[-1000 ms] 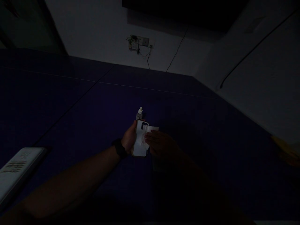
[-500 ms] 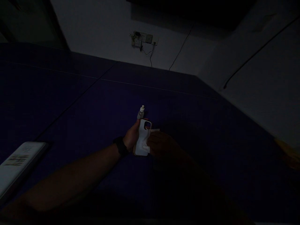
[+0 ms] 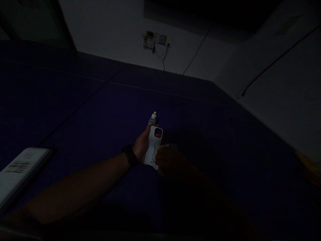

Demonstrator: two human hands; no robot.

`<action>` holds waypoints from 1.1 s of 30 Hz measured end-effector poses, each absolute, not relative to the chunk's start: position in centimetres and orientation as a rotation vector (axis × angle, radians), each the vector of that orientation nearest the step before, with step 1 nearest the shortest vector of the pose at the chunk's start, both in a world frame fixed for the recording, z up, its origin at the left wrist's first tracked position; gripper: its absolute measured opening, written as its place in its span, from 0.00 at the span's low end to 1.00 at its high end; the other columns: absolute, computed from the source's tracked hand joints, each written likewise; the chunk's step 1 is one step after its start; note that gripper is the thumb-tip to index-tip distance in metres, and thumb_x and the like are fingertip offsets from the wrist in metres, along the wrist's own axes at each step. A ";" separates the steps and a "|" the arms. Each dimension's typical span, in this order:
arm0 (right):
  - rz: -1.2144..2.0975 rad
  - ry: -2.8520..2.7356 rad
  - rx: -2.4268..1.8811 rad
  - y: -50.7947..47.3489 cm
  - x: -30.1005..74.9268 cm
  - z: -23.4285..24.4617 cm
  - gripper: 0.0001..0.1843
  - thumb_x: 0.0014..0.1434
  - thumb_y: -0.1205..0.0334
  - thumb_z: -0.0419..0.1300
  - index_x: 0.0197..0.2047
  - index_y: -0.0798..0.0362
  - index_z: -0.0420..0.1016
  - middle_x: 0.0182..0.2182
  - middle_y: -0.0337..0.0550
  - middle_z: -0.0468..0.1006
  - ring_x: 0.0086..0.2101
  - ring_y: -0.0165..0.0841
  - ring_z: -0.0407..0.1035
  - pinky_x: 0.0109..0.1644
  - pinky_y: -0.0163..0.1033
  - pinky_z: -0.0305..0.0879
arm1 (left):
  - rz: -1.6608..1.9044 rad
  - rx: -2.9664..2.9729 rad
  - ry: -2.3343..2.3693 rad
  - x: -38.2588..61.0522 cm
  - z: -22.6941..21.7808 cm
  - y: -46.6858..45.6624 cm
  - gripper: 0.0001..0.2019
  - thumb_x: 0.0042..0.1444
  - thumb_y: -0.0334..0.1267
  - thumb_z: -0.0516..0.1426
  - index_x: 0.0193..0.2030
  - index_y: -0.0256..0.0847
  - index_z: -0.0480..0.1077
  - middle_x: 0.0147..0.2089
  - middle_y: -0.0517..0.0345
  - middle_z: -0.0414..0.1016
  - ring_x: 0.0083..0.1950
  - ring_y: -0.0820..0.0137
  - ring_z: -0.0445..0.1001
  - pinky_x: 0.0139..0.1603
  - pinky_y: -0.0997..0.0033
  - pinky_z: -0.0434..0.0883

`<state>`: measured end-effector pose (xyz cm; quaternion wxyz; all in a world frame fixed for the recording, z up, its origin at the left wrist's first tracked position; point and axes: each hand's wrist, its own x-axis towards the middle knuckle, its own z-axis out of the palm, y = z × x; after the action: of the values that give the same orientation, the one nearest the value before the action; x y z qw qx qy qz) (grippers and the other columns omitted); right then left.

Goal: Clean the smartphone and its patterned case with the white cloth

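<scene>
left hand (image 3: 141, 144): gripping white rectangular phone case (image 3: 151, 142) | right hand (image 3: 167, 160): pinching thin white wipe (image 3: 155, 165) against it

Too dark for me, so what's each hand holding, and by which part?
The left hand holds the case by its left edge; the right hand holds a tissue, by which part is too dark to tell.

Phone case (image 3: 151, 142) is smooth, prob. plastic; tissue (image 3: 154, 164) crinkled paper; btl. (image 3: 152, 121) glossy.
</scene>
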<state>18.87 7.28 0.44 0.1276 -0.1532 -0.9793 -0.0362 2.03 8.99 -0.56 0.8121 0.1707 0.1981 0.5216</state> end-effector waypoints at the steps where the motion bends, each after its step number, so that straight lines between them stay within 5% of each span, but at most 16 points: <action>1: -0.089 -2.829 -0.462 7.2 18.9 0.4 0.05 0.53 0.68 0.59 0.28 0.53 0.75 0.27 0.43 0.77 0.33 0.37 0.71 0.44 0.43 0.68 | 1.124 0.374 0.443 2.1 -0.5 9.0 0.22 0.64 0.56 0.54 0.55 0.43 0.69 0.35 0.56 0.75 0.31 0.67 0.75 0.36 0.66 0.70; 5: -0.113 -2.666 -0.607 7.0 19.1 0.4 0.08 0.56 0.70 0.57 0.34 0.53 0.77 0.33 0.45 0.80 0.39 0.37 0.72 0.49 0.43 0.67 | 1.143 0.414 0.510 2.2 -0.5 9.1 0.23 0.64 0.57 0.53 0.56 0.43 0.69 0.36 0.56 0.75 0.32 0.68 0.75 0.35 0.67 0.70; 15: -0.132 -2.819 -0.806 4.7 17.3 -0.2 0.06 0.55 0.71 0.59 0.33 0.54 0.76 0.30 0.47 0.78 0.35 0.38 0.72 0.45 0.43 0.66 | 1.205 0.460 0.470 2.3 0.1 8.5 0.21 0.66 0.56 0.50 0.54 0.43 0.67 0.35 0.59 0.72 0.31 0.71 0.73 0.35 0.68 0.71; 21: 0.345 -2.578 -0.964 4.0 17.1 0.8 0.10 0.56 0.72 0.56 0.37 0.55 0.78 0.34 0.46 0.81 0.36 0.36 0.75 0.43 0.40 0.68 | 1.183 0.566 0.495 2.0 0.1 8.4 0.23 0.64 0.56 0.53 0.60 0.49 0.63 0.40 0.59 0.72 0.31 0.70 0.73 0.32 0.68 0.72; 25: 0.672 -2.167 -1.134 5.1 19.1 2.1 0.12 0.61 0.68 0.52 0.37 0.53 0.78 0.29 0.40 0.80 0.28 0.32 0.73 0.31 0.34 0.66 | 1.166 0.761 0.540 1.6 0.1 8.5 0.25 0.62 0.56 0.55 0.62 0.49 0.62 0.44 0.57 0.73 0.32 0.72 0.72 0.31 0.71 0.70; 28: 0.470 -1.900 -1.205 6.5 20.8 2.7 0.12 0.63 0.65 0.51 0.38 0.53 0.77 0.29 0.40 0.79 0.27 0.33 0.72 0.30 0.35 0.66 | 1.139 0.877 0.588 1.6 0.0 8.6 0.25 0.60 0.59 0.55 0.57 0.47 0.64 0.42 0.58 0.72 0.30 0.73 0.70 0.28 0.72 0.68; 33: -0.100 -2.338 -0.691 8.7 21.1 1.5 0.12 0.64 0.69 0.53 0.43 0.54 0.78 0.40 0.50 0.82 0.42 0.39 0.75 0.49 0.46 0.70 | 1.141 0.992 0.650 2.0 -0.3 8.9 0.25 0.59 0.63 0.54 0.51 0.45 0.64 0.37 0.61 0.69 0.30 0.73 0.68 0.29 0.72 0.66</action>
<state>21.06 8.70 1.45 0.3437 -0.2658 -0.8999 -0.0384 2.03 8.85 -0.33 0.6802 0.4421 0.2895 0.5081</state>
